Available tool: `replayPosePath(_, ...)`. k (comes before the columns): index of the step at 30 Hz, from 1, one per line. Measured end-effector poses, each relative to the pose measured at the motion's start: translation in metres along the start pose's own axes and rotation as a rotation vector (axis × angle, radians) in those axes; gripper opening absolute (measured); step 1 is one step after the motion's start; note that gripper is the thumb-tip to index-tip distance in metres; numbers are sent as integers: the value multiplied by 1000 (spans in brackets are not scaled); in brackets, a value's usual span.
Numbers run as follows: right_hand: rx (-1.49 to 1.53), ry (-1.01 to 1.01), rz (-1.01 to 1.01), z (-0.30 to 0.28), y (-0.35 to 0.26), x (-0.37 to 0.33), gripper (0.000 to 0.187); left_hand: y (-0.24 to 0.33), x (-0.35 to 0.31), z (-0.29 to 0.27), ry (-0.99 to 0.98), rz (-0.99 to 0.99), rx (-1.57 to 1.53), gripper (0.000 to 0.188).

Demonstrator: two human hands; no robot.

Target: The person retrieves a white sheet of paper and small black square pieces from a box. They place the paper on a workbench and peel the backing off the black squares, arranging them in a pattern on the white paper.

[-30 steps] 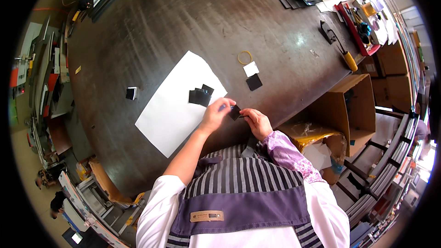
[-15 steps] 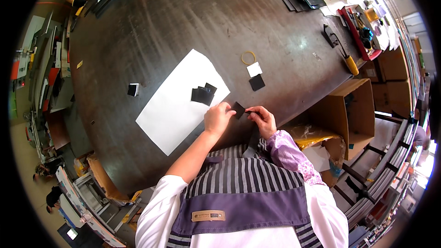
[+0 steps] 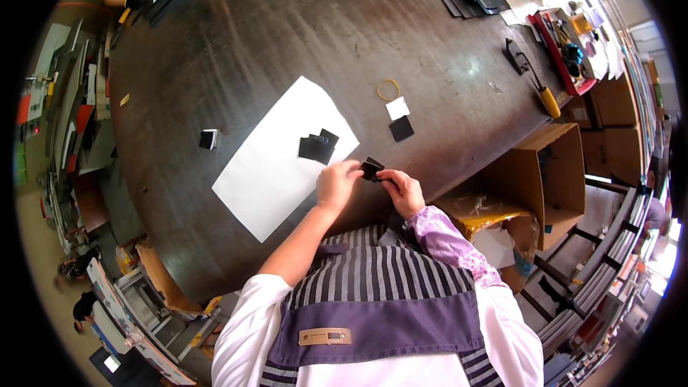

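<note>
- Centrally, near the table's [image 3: 236, 43] front edge, the black pieces [image 3: 370, 168] sit between the two hands, just off the right corner of the white sheet [image 3: 269, 186].
- The right hand [image 3: 405, 192] pinches these small, flat pieces by their right side, thumb and fingers closed on them.
- The left hand [image 3: 337, 188] has its fingertips bunched at their left side; whether it grips them or only touches, I cannot tell.
- On the sheet, close beyond the left hand, lies an overlapping cluster of dark squares [image 3: 317, 148].
- Past the hands, a single black square [image 3: 402, 128] lies flat, with a white square [image 3: 397, 107] just behind it and a yellow band [image 3: 388, 89] behind that.
- Well to the left, apart from the sheet, is a small black-and-white bundle [image 3: 208, 139].
- Rightward on the tabletop lies a yellow-handled tool [image 3: 547, 100], near a red tray [image 3: 584, 87] of assorted items.
- Below the right edge stands an open cardboard box [image 3: 563, 179].
- At the far left corner, a co-worker's dark-gloved hand [image 3: 135, 1] shows.
</note>
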State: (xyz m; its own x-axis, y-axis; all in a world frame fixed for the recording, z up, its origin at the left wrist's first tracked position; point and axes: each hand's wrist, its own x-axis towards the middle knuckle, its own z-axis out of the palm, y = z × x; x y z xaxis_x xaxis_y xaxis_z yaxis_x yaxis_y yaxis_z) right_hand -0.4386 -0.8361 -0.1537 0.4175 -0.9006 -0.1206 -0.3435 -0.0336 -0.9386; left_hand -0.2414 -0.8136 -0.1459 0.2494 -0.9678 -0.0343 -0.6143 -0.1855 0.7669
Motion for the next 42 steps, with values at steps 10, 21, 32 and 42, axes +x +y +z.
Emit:
replayPosePath(10, 253, -19, 305, -5, -14, 3, 17, -27, 28, -54, 213, -141, -12, 20)
replayPosePath(21, 23, 50, 70, 6, 6, 14, 15, -48, 33, -59, 187, -156, -47, 14)
replayPosePath(32, 446, 10, 180, -5, -36, 6, 19, 14, 11, -39, -220, -523, -666, 10)
replayPosePath(42, -269, 242, -121, -30, -44, 19, 35, 50, -2, -62, -463, -702, -1411, 8)
